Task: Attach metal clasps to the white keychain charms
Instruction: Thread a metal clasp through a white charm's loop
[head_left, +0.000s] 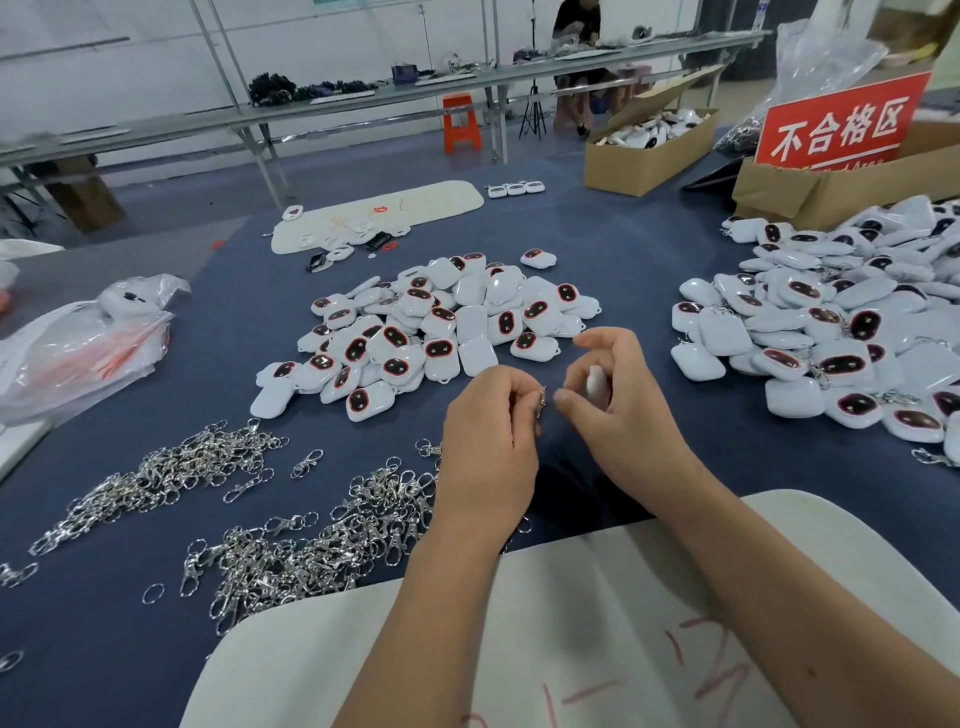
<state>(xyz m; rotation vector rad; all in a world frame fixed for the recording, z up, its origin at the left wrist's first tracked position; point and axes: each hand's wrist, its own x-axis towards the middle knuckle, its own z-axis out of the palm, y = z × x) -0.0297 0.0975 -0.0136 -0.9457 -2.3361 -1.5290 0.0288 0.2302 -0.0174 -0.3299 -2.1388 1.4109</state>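
My left hand (488, 441) pinches a small metal clasp (542, 401) between thumb and fingertips above the blue table. My right hand (618, 400) curls round a white keychain charm (596, 385), close beside the clasp; most of the charm is hidden in the palm. A heap of white charms with dark red-rimmed faces (436, 327) lies just beyond my hands. A second heap of charms, some with clasps on them (841, 322), fills the right side. Loose silver clasps (311, 540) are spread at the front left.
A white foam sheet (571, 623) lies under my forearms at the table's front edge. A plastic bag (78, 353) sits at the left. Cardboard boxes (644, 156) and a red sign (841, 124) stand at the back right. Another white sheet (379, 213) lies further back.
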